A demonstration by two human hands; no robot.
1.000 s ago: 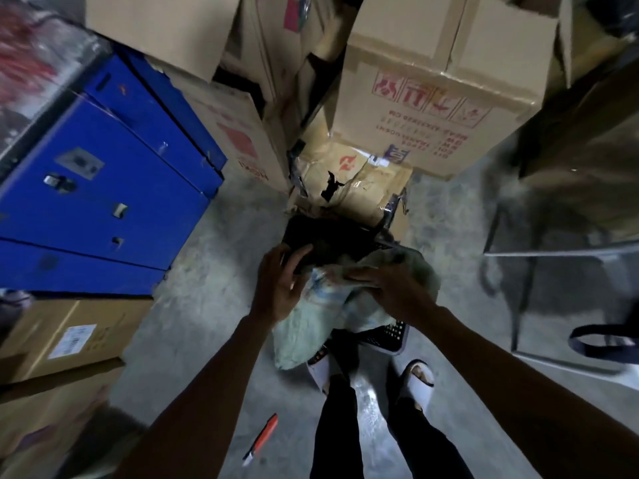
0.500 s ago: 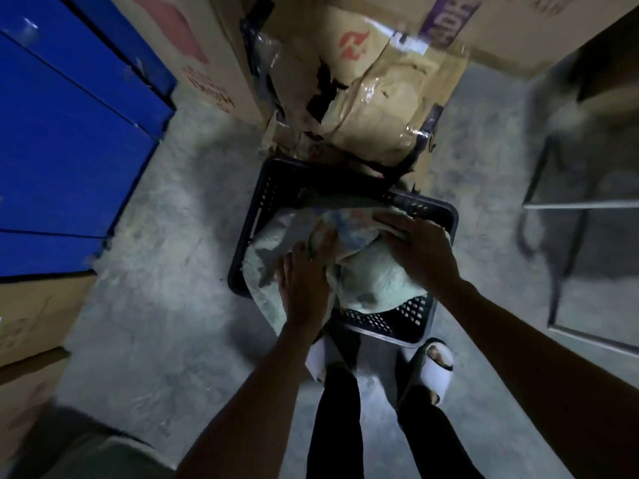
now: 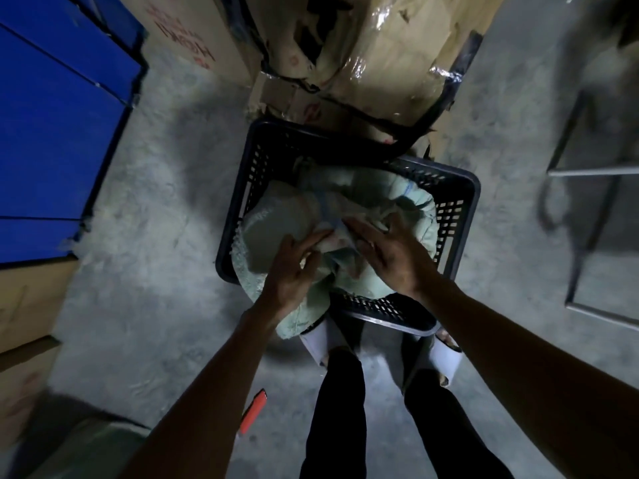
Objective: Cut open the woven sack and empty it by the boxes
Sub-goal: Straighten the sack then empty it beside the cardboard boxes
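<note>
Pale green woven cloth fills the middle of the view: the sack (image 3: 332, 250), slumped in a black slotted crate (image 3: 456, 209) on a grey concrete floor (image 3: 166, 236). Both hands work at its crumpled top. The left hand (image 3: 294, 271) lies on the near side, its fingers bent into a fold of the cloth, apparently gripping it. The right hand (image 3: 390, 254) lies flat on the bunched cloth beside it, fingers spread and fairly straight, pressing rather than gripping. One edge of the sack hangs over the crate's near rim, towards the person's white sandals (image 3: 446, 361).

Just beyond the crate stand battered, tape-wrapped cardboard boxes (image 3: 380, 57). A blue cabinet (image 3: 52, 133) stands to the left. An orange-red cutter (image 3: 254, 411) lies on the floor behind the left arm, held by neither hand.

Judging by this, the cutting seems done, though no cut edge is clearly visible. Whether anything has come out cannot be told, so the emptying appears to be under way or still ahead.
</note>
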